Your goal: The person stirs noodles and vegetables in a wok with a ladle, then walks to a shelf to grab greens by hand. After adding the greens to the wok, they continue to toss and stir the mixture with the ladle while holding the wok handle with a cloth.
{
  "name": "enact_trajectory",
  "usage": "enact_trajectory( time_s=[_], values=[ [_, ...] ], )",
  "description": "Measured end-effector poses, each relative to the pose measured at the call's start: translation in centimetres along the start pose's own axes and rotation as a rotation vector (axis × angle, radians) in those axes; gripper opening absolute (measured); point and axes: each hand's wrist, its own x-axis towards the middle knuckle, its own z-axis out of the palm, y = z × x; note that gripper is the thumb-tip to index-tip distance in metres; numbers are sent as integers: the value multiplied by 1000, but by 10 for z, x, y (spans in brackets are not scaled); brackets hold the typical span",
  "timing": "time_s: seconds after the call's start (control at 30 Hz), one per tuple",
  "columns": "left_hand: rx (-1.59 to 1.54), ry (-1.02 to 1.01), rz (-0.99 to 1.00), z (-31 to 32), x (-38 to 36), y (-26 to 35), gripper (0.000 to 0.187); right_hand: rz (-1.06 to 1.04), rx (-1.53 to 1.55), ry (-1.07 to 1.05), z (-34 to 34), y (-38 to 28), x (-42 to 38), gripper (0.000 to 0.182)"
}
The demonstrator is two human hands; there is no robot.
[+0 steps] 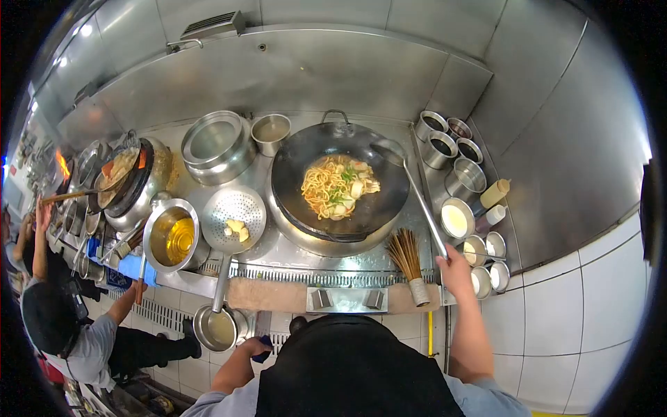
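Observation:
My right hand point(457, 272) is closed around the end of a long-handled ladle point(425, 201). The ladle's bowl rests at the upper right inside a black wok point(295, 149). Noodles point(326, 187) with green pieces and pale chunks lie in the middle of the wok. Low at my left side, my left hand point(249, 347) grips a bunched dark blue cloth point(263, 349). A bamboo brush point(406, 257) lies between the wok and my right hand.
A perforated strainer point(236, 203) holding pale yellow pieces lies left of the wok, beside a pot of oil point(158, 240). Metal sauce containers point(467, 177) and squeeze bottles point(495, 191) line the right ledge. At far left, a co-worker point(90, 340) stands by another wok point(135, 182).

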Motion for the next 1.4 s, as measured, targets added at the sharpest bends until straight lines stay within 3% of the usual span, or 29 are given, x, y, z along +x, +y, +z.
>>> enact_trajectory(
  time_s=[0.07,0.17,0.27,0.37,0.5,0.57,0.63,0.7,0.77,0.97,1.03,1.1,1.23,1.3,1.4],
  values=[
    [46,-25,-33,8,-4,-9,68,98,-17,-86,18,-29,-2,44],
    [49,-60,-14,17,6,-32,72,-38,-63,-47,72,-29,-12,40],
    [84,-73,-25,20,4,-39,75,-51,319,-328,73,-54,-26,35],
    [98,-9,14,26,3,-44,77,100,529,-405,43,-85,-23,31],
    [123,-31,-3,23,-10,-31,79,-27,308,-216,44,-67,13,35],
    [110,-24,0,25,-10,-29,79,-308,-4,158,76,-37,34,36],
    [75,1,-2,28,-14,-25,80,-294,-25,137,84,-48,29,36],
    [75,13,-36,23,-31,-11,79,27,251,-290,79,-73,11,35],
    [93,16,-71,21,-33,-11,78,65,388,-411,65,-84,-1,34],
    [0,35,-34,22,-41,-14,69,59,502,-375,20,-84,-19,34],
    [59,0,24,28,-17,-31,68,-50,317,-163,23,-73,-10,38],
    [116,-64,132,36,13,-51,67,-36,258,-105,27,-71,-11,35],
    [132,19,24,23,-15,-21,70,3,205,-133,63,-54,-23,19],
    [154,32,52,17,-19,-12,71,151,576,-456,51,-76,-32,15],
    [140,6,52,6,-18,-3,74,116,658,-468,43,-84,-21,19]
  ],
)
